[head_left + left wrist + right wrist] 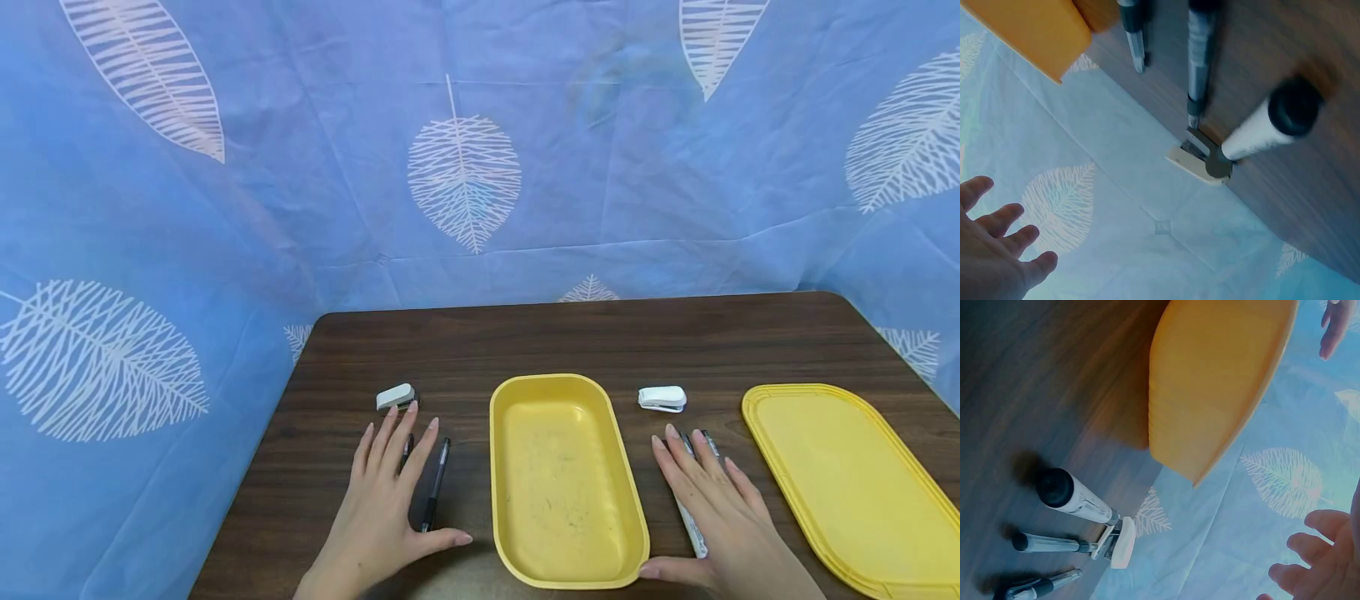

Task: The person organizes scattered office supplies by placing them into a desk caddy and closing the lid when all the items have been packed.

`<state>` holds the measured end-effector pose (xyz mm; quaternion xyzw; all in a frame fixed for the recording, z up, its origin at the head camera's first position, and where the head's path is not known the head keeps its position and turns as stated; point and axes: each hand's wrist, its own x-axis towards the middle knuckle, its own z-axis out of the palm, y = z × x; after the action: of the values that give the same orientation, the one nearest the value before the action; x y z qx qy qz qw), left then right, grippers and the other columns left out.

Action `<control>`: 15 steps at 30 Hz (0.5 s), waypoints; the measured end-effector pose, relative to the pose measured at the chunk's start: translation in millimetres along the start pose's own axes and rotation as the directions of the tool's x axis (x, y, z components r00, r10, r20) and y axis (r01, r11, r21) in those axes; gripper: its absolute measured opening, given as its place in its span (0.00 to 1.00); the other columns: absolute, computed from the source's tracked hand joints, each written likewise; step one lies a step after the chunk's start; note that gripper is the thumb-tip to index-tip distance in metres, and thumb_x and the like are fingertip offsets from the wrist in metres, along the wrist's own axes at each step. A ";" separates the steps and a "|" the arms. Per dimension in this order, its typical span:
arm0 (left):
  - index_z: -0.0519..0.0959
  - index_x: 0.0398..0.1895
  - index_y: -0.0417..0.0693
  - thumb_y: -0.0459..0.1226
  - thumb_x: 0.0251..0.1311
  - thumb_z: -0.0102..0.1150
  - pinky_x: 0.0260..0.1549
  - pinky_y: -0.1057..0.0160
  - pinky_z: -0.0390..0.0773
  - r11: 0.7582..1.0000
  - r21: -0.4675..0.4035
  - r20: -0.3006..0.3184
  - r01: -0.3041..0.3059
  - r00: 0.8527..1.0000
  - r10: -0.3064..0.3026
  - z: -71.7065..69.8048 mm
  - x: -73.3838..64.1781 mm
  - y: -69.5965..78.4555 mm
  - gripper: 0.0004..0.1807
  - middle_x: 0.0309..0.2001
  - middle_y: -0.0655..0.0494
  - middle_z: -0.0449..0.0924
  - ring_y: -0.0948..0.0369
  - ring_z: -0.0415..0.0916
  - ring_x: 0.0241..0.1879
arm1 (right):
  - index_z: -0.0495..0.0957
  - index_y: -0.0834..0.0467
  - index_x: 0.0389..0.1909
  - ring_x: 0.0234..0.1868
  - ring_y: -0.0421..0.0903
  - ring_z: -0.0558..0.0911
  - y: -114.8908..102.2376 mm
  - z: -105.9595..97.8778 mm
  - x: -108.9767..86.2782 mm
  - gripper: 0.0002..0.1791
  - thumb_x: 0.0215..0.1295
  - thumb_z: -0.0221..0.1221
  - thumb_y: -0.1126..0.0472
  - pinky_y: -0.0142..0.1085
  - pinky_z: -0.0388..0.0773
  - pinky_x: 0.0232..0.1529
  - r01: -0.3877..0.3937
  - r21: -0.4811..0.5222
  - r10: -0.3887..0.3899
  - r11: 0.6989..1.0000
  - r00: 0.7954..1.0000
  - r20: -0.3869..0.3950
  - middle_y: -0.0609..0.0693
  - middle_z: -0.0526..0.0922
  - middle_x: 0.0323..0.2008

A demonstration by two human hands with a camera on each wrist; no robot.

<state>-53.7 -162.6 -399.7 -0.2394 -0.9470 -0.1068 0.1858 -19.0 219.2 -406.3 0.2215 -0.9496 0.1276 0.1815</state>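
My left hand (384, 508) is spread, palm down, left of a yellow box (497, 483). Its fingers stretch toward a white stapler (396, 396). A black pen (433, 492) lies beside the thumb; in the left wrist view a second pen (1198, 56) and a white marker (1260, 128) with a black end also show. To the box's right, my right hand (716, 517) is likewise spread, its thumb at the box's near corner. Another white stapler (662, 398) lies beyond its fingertips. Under that hand are a white marker (1082, 499) and two pens (1054, 543), partly hidden in the head view.
A yellow lid (855, 475) lies flat at the right of the dark wooden table (585, 337). Blue cloth (337, 167) with white leaf prints hangs behind the table and along its sides.
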 end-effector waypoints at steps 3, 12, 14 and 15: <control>0.49 0.78 0.56 0.78 0.36 0.56 0.67 0.39 0.52 1.000 0.008 -0.006 -0.006 1.000 0.006 -2.0 1.1 -5.3 0.66 0.78 0.49 0.44 0.47 0.45 0.76 | 0.45 0.50 0.78 0.76 0.33 0.27 -1.3 -1.2 0.8 0.71 0.33 0.67 0.26 0.26 0.16 0.71 -0.030 0.003 0.030 1.000 0.999 0.039 0.39 0.35 0.78; 0.51 0.77 0.55 0.78 0.34 0.57 0.68 0.35 0.51 0.998 0.059 -0.011 0.025 1.000 -0.024 -7.6 7.6 -24.9 0.67 0.77 0.46 0.48 0.45 0.47 0.75 | 0.41 0.54 0.78 0.76 0.34 0.26 -6.5 -3.9 5.4 0.74 0.33 0.67 0.26 0.26 0.16 0.72 -0.019 0.033 0.017 0.999 0.999 0.048 0.40 0.34 0.78; 0.52 0.77 0.54 0.78 0.33 0.58 0.67 0.35 0.52 0.997 0.070 -0.031 0.022 0.999 -0.020 -8.1 8.7 -29.6 0.67 0.77 0.45 0.49 0.44 0.48 0.75 | 0.42 0.57 0.77 0.76 0.34 0.28 -7.2 -3.9 6.5 0.74 0.33 0.67 0.26 0.21 0.19 0.70 0.015 0.058 -0.016 0.998 1.000 0.016 0.42 0.35 0.79; 0.52 0.77 0.53 0.78 0.33 0.58 0.67 0.35 0.52 0.997 0.073 -0.037 0.023 0.999 -0.020 -8.3 9.3 -32.0 0.67 0.77 0.45 0.49 0.45 0.48 0.75 | 0.43 0.59 0.77 0.77 0.34 0.29 -7.5 -3.6 7.0 0.74 0.33 0.67 0.26 0.19 0.20 0.69 0.035 0.078 -0.035 0.996 0.999 -0.003 0.44 0.37 0.79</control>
<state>-74.6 -188.8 -392.0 -0.2202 -0.9492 -0.0784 0.2107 -20.4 211.3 -399.0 0.2449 -0.9397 0.1614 0.1757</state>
